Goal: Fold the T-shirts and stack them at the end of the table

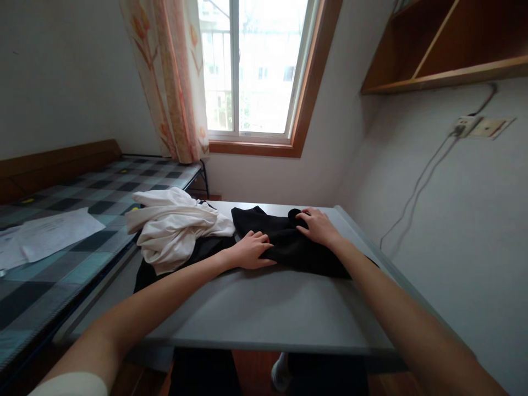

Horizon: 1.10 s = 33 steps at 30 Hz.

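A black garment [284,242] lies spread across the table, its exact kind hard to make out. My left hand [251,251] rests flat on its near left part, fingers stretched out. At the garment's far right edge, my right hand [317,225] has its fingers curled around a folded-up bit of the black cloth. To the left of my left hand sits a crumpled white garment [173,228], heaped on more black cloth [210,248].
The grey table [264,313] stands against the right wall. On the left is a bed with a checked mattress [82,192] and paper sheets [61,234]. A cable runs from a wall socket [466,126]. A wooden shelf [445,77] hangs at upper right.
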Available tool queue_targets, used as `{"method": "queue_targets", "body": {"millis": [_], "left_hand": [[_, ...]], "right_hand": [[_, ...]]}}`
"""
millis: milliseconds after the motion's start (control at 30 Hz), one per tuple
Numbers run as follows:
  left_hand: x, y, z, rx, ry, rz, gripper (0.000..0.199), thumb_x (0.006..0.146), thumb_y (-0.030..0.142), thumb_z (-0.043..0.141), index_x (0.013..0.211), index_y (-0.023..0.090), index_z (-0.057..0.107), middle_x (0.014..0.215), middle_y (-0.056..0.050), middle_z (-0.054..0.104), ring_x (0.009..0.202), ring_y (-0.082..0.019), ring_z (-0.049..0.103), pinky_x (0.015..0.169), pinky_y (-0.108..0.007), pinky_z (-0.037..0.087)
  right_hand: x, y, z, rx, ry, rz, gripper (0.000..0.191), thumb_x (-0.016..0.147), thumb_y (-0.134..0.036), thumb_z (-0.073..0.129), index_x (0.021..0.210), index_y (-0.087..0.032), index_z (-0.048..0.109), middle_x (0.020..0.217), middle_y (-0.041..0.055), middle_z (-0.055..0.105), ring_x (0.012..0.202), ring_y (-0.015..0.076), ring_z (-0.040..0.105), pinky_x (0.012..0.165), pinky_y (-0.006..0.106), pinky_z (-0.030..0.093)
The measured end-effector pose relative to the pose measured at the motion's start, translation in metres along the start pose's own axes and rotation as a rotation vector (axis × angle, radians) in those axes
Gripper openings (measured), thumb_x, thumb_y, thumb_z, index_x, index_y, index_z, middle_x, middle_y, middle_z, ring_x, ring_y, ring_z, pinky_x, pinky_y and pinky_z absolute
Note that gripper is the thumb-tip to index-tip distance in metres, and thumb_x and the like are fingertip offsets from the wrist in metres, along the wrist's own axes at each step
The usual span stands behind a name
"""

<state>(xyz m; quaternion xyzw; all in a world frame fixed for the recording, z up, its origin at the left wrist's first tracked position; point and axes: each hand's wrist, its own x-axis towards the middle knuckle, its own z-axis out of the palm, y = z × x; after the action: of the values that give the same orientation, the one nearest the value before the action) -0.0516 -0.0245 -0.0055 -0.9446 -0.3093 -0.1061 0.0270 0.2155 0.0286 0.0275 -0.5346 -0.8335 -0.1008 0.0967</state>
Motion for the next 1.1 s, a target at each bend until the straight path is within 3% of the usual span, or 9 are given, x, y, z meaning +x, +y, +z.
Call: {"method": "queue_targets", "body": {"millis": [133,200,367,467,567,633,800,933,1100], "left_hand": [[-0.001,0.001,0.007,0.037,-0.029,0.018,0.044,0.086,0.039,0.06,0.125,0.018,0.06,0.114,-0.01,0.06,0.102,-0.025,0.054,0.087,-0.037,0.039],[-0.003,-0.002,0.003,0.064,-0.046,0.064,0.042,0.084,0.022,0.058,0.126,0.019,0.06,0.115,-0.01,0.06,0.101,-0.023,0.055,0.085,-0.034,0.039],[-0.007,-0.027,-0.041,0.101,0.034,0.17,0.038,0.086,0.008,0.049,0.115,0.023,0.068,0.111,-0.008,0.063,0.102,-0.02,0.054,0.089,-0.035,0.035],[-0.017,-0.056,-0.076,0.023,0.203,0.072,0.044,0.08,-0.001,0.048,0.106,0.026,0.071,0.111,-0.004,0.065,0.107,-0.019,0.054,0.095,-0.036,0.033],[-0.036,-0.091,-0.095,-0.151,0.365,-0.043,0.042,0.077,-0.003,0.045,0.092,0.023,0.074,0.106,-0.003,0.068,0.104,-0.017,0.057,0.097,-0.036,0.038],[-0.049,-0.11,-0.095,-0.25,0.348,-0.078,0.048,0.069,-0.007,0.041,0.089,0.02,0.074,0.106,-0.002,0.069,0.104,-0.016,0.058,0.097,-0.035,0.042],[-0.061,-0.122,-0.072,-0.143,0.014,-0.204,0.055,0.06,-0.01,0.04,0.092,0.019,0.074,0.102,-0.001,0.073,0.102,-0.017,0.062,0.096,-0.032,0.045],[-0.041,-0.093,-0.065,-0.028,0.122,-0.179,0.041,0.077,0.001,0.046,0.101,0.02,0.072,0.106,-0.005,0.069,0.099,-0.019,0.061,0.095,-0.037,0.045],[0.0,-0.047,-0.064,0.024,0.164,-0.022,0.044,0.083,0.005,0.045,0.116,0.025,0.066,0.113,-0.006,0.063,0.104,-0.02,0.057,0.095,-0.036,0.042]], "right_hand": [[0.011,-0.027,0.012,0.038,-0.056,-0.259,0.025,0.083,-0.037,0.065,0.103,-0.025,0.072,0.122,0.0104,0.062,0.118,0.0296,0.051,0.099,0.042,0.038],[0.017,-0.032,0.015,0.049,-0.125,-0.245,0.017,0.088,-0.032,0.058,0.093,-0.023,0.072,0.108,0.009,0.069,0.109,0.027,0.058,0.096,0.04,0.039],[0.034,-0.004,-0.002,0.309,0.117,0.234,0.024,0.093,-0.029,0.044,0.1,-0.019,0.065,0.091,0.0106,0.072,0.085,0.0237,0.065,0.077,0.031,0.044],[0.036,0.037,-0.021,0.557,0.364,0.439,0.025,0.091,-0.033,0.044,0.093,-0.016,0.062,0.088,0.0112,0.069,0.08,0.0212,0.063,0.071,0.029,0.045],[0.023,0.072,-0.029,0.725,0.425,0.564,0.029,0.091,-0.039,0.043,0.083,-0.016,0.06,0.079,0.0071,0.066,0.07,0.0177,0.059,0.065,0.028,0.044],[0.01,0.083,-0.026,0.755,0.302,0.611,0.029,0.09,-0.039,0.043,0.077,-0.017,0.059,0.072,0.0047,0.063,0.065,0.0162,0.057,0.061,0.027,0.044],[-0.012,0.07,-0.009,0.45,-0.119,0.55,0.012,0.079,-0.028,0.063,0.082,-0.017,0.064,0.074,0.0059,0.066,0.065,0.017,0.059,0.061,0.027,0.044],[-0.009,0.042,-0.008,0.346,-0.15,0.381,0.03,0.084,-0.037,0.059,0.104,-0.016,0.066,0.093,0.0107,0.07,0.077,0.0189,0.064,0.07,0.027,0.046],[-0.001,0.006,-0.013,0.365,-0.496,0.173,0.05,0.07,-0.054,0.071,0.107,-0.021,0.067,0.094,0.0075,0.071,0.083,0.0222,0.064,0.067,0.028,0.047]]}}
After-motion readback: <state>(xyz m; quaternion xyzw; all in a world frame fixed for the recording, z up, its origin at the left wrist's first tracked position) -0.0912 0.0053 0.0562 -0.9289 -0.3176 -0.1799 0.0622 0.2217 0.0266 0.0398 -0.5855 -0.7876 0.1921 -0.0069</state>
